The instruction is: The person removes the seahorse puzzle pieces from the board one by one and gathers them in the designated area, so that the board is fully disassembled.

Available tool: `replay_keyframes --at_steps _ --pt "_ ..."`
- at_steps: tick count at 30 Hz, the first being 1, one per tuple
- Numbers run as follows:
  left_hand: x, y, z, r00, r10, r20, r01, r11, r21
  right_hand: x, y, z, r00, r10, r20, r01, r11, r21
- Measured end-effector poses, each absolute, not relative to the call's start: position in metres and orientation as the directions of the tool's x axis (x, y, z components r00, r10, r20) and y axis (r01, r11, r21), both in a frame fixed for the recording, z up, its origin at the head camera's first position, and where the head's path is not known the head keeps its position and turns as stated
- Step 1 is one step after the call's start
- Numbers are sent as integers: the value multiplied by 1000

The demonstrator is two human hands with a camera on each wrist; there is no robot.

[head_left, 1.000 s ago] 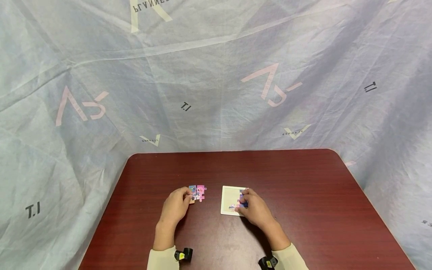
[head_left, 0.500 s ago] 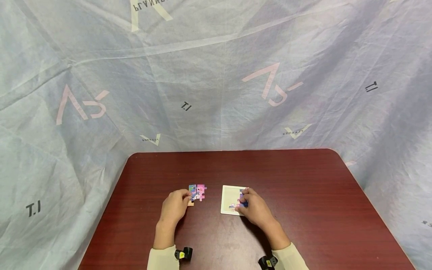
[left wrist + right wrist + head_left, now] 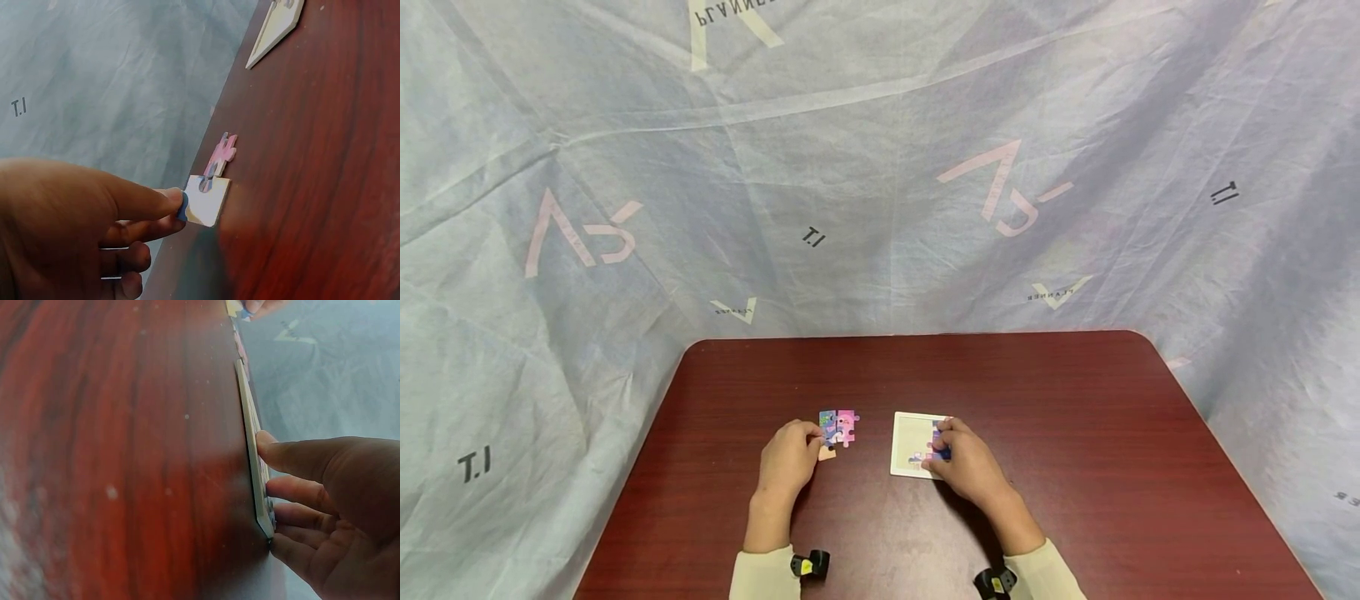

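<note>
My left hand pinches a puzzle piece between thumb and fingertips, by its blue tab. Pale cream covers most of the piece, and it appears tilted up in the left wrist view. Just beyond it lie a few joined pink and blue puzzle pieces. On the right, a cream puzzle tray rests flat, partly filled with purple and pink pieces along its right and near sides. My right hand rests on the tray's right part, thumb near the front rim and fingers extended over the pieces, hiding some of them.
The dark red wooden table spreads around both hands. A grey printed cloth hangs behind it and at the sides. Each wrist carries a small black camera, such as the left wrist camera.
The pinched piece has come slightly toward me and apart from the pink and blue pieces, showing more of its cream face. The right hand and tray stay in place.
</note>
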State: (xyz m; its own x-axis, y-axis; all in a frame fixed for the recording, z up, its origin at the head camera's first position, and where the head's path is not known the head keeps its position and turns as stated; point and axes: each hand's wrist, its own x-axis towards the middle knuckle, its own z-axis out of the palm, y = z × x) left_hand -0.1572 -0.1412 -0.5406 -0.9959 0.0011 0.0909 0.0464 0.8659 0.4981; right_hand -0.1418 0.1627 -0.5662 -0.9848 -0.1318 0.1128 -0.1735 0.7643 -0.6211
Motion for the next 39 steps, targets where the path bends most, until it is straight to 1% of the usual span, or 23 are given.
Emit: replay_keyframes --at_steps 10,26,39 --pt "-160 -140 -547 -993 46 110 95 860 501 -142 163 -565 -986 -137 98 -168 766 -621" --pt "-160 -139 -546 -991 68 113 116 862 493 -142 163 -566 -986 -135 96 -166 765 -622" --pt "-160 -138 -549 -995 48 92 88 862 499 -142 162 -565 -986 -133 105 -169 768 -617"
